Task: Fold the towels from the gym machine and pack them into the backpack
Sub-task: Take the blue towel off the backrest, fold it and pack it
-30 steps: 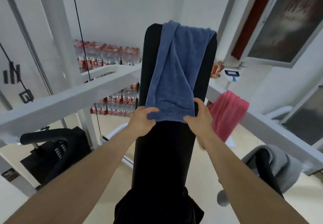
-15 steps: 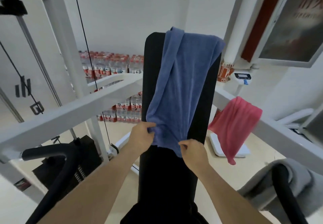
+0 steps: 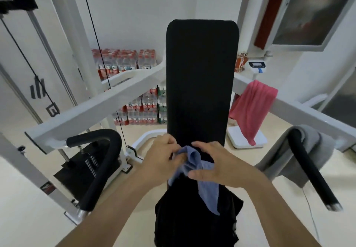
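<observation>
The blue towel point(image 3: 209, 188) is off the black back pad point(image 3: 200, 81) and bunched low in front of it. My left hand point(image 3: 161, 160) and my right hand point(image 3: 217, 167) both grip its upper end, close together, and its tail hangs down over a black backpack point(image 3: 194, 225) on the seat below. A pink towel point(image 3: 252, 110) hangs over the white right arm of the gym machine point(image 3: 300, 112). A grey towel point(image 3: 279, 158) drapes over the black right handle point(image 3: 310, 169).
The white left machine arm point(image 3: 96, 110) and its black padded handle point(image 3: 100, 169) stand to the left, with a cable point(image 3: 100, 54) and weight stack behind. Packs of water bottles point(image 3: 138, 92) line the far wall. A white scale point(image 3: 244, 138) sits on the floor at right.
The blue towel has been pulled down off the back pad, which is now bare. Both hands dropped lower and came together, gathering the towel into a bunch.
</observation>
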The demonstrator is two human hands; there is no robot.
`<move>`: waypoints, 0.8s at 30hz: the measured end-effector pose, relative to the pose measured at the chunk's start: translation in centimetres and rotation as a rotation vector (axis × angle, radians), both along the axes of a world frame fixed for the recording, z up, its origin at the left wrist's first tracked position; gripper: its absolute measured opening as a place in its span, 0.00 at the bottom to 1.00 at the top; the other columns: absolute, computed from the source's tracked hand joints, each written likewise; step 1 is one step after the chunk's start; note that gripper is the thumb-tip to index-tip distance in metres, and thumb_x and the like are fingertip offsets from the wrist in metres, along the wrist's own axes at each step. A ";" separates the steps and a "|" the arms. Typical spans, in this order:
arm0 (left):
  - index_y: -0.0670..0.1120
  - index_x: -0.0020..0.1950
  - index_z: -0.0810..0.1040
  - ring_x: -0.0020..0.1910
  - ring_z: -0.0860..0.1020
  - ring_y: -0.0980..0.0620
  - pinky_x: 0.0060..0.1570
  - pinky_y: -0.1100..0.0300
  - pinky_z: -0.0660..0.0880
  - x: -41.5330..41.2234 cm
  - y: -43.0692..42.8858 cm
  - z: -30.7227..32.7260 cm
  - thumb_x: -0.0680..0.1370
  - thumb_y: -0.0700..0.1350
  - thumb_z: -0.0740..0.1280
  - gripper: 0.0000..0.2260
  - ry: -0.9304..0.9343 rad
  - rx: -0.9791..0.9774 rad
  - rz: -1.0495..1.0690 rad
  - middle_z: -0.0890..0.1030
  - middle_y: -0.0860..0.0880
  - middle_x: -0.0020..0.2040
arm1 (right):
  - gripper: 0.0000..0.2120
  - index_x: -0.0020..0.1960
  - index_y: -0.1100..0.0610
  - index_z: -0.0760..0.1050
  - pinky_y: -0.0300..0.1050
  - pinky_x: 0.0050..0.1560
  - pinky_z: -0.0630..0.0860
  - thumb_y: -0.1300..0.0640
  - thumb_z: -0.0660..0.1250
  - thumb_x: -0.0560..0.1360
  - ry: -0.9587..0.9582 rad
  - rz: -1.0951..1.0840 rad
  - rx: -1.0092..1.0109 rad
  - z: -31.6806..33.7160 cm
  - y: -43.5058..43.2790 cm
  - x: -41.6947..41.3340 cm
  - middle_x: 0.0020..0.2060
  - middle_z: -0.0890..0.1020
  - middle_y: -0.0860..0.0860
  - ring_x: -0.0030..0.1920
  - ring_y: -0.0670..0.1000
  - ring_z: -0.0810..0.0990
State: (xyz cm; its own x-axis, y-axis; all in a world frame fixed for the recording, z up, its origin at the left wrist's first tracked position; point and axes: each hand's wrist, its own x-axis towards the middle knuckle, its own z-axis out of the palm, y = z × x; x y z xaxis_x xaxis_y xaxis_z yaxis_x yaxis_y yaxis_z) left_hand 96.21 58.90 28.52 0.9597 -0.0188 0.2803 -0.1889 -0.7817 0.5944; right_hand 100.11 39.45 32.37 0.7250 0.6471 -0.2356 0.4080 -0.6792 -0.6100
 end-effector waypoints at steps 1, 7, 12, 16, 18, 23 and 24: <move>0.40 0.42 0.79 0.42 0.68 0.58 0.43 0.65 0.66 -0.8 -0.5 0.7 0.77 0.46 0.64 0.10 0.020 -0.028 -0.035 0.72 0.50 0.42 | 0.36 0.71 0.40 0.60 0.38 0.63 0.69 0.41 0.73 0.68 0.044 0.009 0.143 0.7 1.0 -1.9 0.63 0.67 0.42 0.62 0.43 0.70; 0.38 0.49 0.74 0.36 0.75 0.52 0.37 0.57 0.72 -6.2 -0.6 4.6 0.81 0.45 0.63 0.10 0.041 -0.496 -0.036 0.78 0.40 0.41 | 0.06 0.50 0.54 0.80 0.38 0.46 0.77 0.63 0.66 0.77 -0.021 -0.344 0.741 1.3 3.1 -7.9 0.42 0.84 0.51 0.44 0.44 0.82; 0.51 0.57 0.71 0.45 0.80 0.56 0.44 0.59 0.79 -10.9 0.0 7.4 0.71 0.43 0.75 0.19 0.111 -0.435 -0.217 0.81 0.51 0.49 | 0.18 0.47 0.69 0.79 0.49 0.41 0.75 0.53 0.61 0.80 0.186 -0.459 0.891 5.0 3.6 -11.4 0.38 0.81 0.62 0.39 0.57 0.78; 0.46 0.50 0.76 0.43 0.81 0.45 0.45 0.49 0.78 -12.9 1.8 7.4 0.75 0.36 0.70 0.08 0.122 -0.674 -0.127 0.83 0.42 0.45 | 0.18 0.33 0.56 0.80 0.38 0.34 0.76 0.52 0.63 0.79 0.284 -0.423 1.090 8.5 2.3 -13.2 0.27 0.79 0.50 0.30 0.47 0.78; 0.44 0.44 0.80 0.41 0.81 0.46 0.45 0.51 0.78 -13.5 2.4 6.8 0.76 0.39 0.69 0.01 0.177 -0.826 -0.068 0.84 0.45 0.40 | 0.17 0.34 0.57 0.79 0.40 0.35 0.77 0.51 0.65 0.78 0.251 -0.431 1.078 9.2 1.2 -13.4 0.29 0.79 0.53 0.32 0.49 0.79; 0.45 0.48 0.84 0.43 0.83 0.48 0.44 0.57 0.79 -14.4 1.8 7.7 0.80 0.46 0.64 0.10 0.192 -0.855 -0.088 0.85 0.44 0.45 | 0.15 0.61 0.51 0.78 0.48 0.58 0.78 0.54 0.71 0.74 0.035 -0.297 0.569 7.7 0.5 -13.6 0.51 0.85 0.51 0.55 0.50 0.82; 0.43 0.50 0.84 0.44 0.83 0.47 0.45 0.56 0.79 -14.4 1.4 8.1 0.80 0.46 0.62 0.11 0.188 -0.822 -0.135 0.85 0.42 0.46 | 0.20 0.65 0.50 0.76 0.47 0.59 0.77 0.57 0.72 0.74 0.078 -0.264 0.582 7.4 0.9 -13.7 0.51 0.85 0.51 0.55 0.49 0.82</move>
